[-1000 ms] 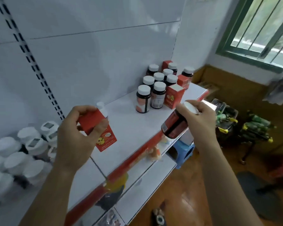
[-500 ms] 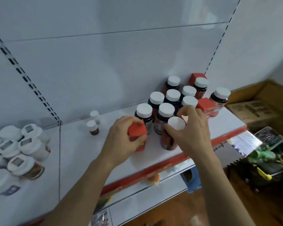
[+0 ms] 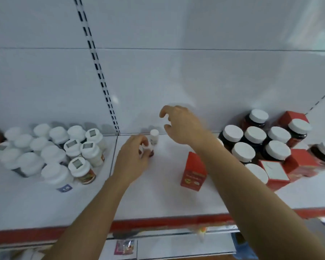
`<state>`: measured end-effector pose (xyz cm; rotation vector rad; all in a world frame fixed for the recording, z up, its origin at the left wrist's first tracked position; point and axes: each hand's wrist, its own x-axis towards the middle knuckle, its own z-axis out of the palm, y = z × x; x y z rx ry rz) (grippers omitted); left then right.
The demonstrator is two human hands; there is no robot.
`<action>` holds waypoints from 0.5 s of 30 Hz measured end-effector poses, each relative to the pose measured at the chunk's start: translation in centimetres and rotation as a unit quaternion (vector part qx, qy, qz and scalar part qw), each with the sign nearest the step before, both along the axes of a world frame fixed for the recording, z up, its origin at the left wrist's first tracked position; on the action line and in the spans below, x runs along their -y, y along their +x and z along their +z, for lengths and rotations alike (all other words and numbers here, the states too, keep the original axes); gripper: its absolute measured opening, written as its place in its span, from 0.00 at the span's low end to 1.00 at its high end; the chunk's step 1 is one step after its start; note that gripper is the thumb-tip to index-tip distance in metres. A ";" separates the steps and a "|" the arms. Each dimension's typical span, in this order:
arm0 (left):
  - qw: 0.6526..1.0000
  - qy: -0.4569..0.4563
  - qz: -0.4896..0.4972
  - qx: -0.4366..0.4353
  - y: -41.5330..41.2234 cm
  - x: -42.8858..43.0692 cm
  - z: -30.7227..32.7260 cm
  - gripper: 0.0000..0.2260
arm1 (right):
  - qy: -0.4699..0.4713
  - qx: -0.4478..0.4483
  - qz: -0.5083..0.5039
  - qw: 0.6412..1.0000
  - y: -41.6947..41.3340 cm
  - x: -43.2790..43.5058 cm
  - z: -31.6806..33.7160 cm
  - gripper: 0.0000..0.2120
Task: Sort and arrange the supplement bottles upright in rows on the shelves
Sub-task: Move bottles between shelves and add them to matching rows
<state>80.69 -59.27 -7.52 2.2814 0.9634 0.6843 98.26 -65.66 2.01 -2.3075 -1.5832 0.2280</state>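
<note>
Pinching a light-looking, rigid small bottle (image 3: 146, 149), best held round its body, the left hand (image 3: 132, 159) worked; the right hand (image 3: 184, 126) hovered empty.

Bright, even light with soft shadows behind the white-capped bottles (image 3: 51, 149), faint glare on the back panel (image 3: 176, 72), motion blur throughout, wide-angle bending at edges.
</note>
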 end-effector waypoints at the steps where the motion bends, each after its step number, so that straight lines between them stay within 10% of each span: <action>1: 1.000 0.004 0.009 0.006 -0.6 0.2 0.3 0.10 | -0.051 0.007 0.034 0.998 -0.3 -1.6 -0.6 0.19; 9: 0.963 -0.067 0.103 0.238 -9.9 2.0 6.5 0.10 | -0.184 0.020 0.156 0.970 -1.0 -6.1 -3.2 0.08; 15: 0.894 -0.110 0.134 0.414 -17.5 0.0 9.1 0.06 | 0.083 -0.130 0.066 0.986 -8.2 -4.3 0.0 0.06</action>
